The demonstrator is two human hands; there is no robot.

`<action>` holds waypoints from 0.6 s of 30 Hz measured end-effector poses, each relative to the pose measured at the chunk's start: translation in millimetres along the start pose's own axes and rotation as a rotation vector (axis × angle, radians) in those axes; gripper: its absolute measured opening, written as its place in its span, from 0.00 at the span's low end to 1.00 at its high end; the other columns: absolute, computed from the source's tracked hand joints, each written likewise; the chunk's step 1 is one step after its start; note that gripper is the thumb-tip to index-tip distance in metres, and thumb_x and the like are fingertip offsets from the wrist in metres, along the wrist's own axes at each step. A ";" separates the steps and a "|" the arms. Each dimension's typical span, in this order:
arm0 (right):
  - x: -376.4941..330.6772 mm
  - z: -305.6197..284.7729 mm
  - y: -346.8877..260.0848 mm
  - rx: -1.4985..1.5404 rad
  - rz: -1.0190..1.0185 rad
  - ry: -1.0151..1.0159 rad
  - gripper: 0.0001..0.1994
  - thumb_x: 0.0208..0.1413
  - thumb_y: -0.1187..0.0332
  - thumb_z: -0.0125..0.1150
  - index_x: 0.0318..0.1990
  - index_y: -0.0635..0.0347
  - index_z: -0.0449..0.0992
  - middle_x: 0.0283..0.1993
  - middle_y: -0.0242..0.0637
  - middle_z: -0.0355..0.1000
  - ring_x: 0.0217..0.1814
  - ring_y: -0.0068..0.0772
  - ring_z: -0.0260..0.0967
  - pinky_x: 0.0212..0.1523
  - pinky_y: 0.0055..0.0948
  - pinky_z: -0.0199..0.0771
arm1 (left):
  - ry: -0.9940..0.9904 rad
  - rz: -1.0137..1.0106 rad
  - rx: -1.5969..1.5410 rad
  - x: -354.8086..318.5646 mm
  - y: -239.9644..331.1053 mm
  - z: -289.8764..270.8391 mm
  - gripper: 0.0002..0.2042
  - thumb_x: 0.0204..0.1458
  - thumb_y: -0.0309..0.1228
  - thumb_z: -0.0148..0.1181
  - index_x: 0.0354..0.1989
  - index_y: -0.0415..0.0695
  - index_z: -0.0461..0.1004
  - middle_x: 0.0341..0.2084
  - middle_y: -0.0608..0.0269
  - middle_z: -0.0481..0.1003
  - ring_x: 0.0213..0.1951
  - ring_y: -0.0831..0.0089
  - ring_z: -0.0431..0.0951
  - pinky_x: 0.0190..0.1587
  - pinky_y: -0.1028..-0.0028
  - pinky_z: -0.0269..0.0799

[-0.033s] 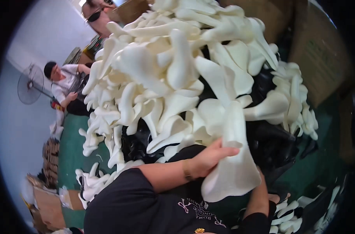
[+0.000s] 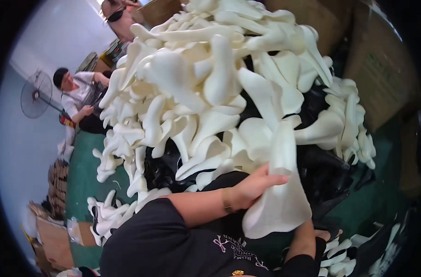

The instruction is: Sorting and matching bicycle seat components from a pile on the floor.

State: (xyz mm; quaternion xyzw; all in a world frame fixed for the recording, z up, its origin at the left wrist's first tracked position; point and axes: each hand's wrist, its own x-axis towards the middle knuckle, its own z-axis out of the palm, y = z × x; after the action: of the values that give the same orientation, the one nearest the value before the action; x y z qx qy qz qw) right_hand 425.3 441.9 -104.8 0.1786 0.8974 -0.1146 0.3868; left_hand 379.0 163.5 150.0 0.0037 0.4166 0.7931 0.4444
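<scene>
My left hand (image 2: 256, 187) is closed on a white foam piece (image 2: 277, 210), narrow at the top and flared wide at the bottom. Its thumb lies across the front, and the other fingers are behind. The piece is held upright just in front of my body. From the lower right my right forearm (image 2: 302, 242) reaches up behind it. That hand's fingers are hidden by the foam. Right beyond my hands rises a tall heap of similar curved white foam pieces (image 2: 219, 74).
Shiny black items (image 2: 323, 173) lie among and beside the heap. More foam pieces (image 2: 111, 214) rest on the green floor (image 2: 81, 184). Cardboard boxes (image 2: 379, 78) stand at the right, others at the lower left. A seated person (image 2: 78, 94) and a fan (image 2: 36, 94) are far left.
The whole view has turned slightly, shifting the heap a little to the right in the picture. My left hand keeps the same grip on the foam piece.
</scene>
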 end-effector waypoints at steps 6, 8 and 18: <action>-87.4 43.9 -9.8 0.649 0.155 0.287 0.19 0.44 0.62 0.66 0.39 0.70 0.76 0.39 0.47 0.76 0.36 0.40 0.76 0.40 0.37 0.77 | -0.137 0.152 0.036 -21.4 1.3 -10.0 0.24 0.54 0.33 0.59 0.57 0.42 0.59 0.46 0.61 0.69 0.49 0.72 0.69 0.53 0.68 0.66; -114.8 68.1 5.1 0.866 0.177 0.375 0.19 0.47 0.61 0.64 0.40 0.70 0.75 0.38 0.46 0.76 0.34 0.39 0.76 0.39 0.37 0.77 | -0.104 0.166 0.071 -25.7 -2.9 -18.9 0.27 0.52 0.36 0.61 0.58 0.43 0.60 0.46 0.61 0.69 0.50 0.72 0.69 0.54 0.68 0.66; -331.6 -42.7 9.1 1.489 -0.210 1.058 0.26 0.61 0.54 0.53 0.54 0.72 0.66 0.53 0.46 0.68 0.51 0.36 0.69 0.54 0.32 0.67 | -0.610 0.119 0.288 -52.0 -40.7 6.9 0.31 0.45 0.36 0.67 0.57 0.40 0.62 0.45 0.60 0.71 0.48 0.74 0.69 0.53 0.70 0.65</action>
State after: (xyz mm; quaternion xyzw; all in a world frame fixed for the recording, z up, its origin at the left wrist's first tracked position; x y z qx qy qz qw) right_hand 612.3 387.9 167.1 0.3281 0.6636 -0.6009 -0.3015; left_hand 441.6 141.7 146.4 0.3277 0.3714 0.7131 0.4962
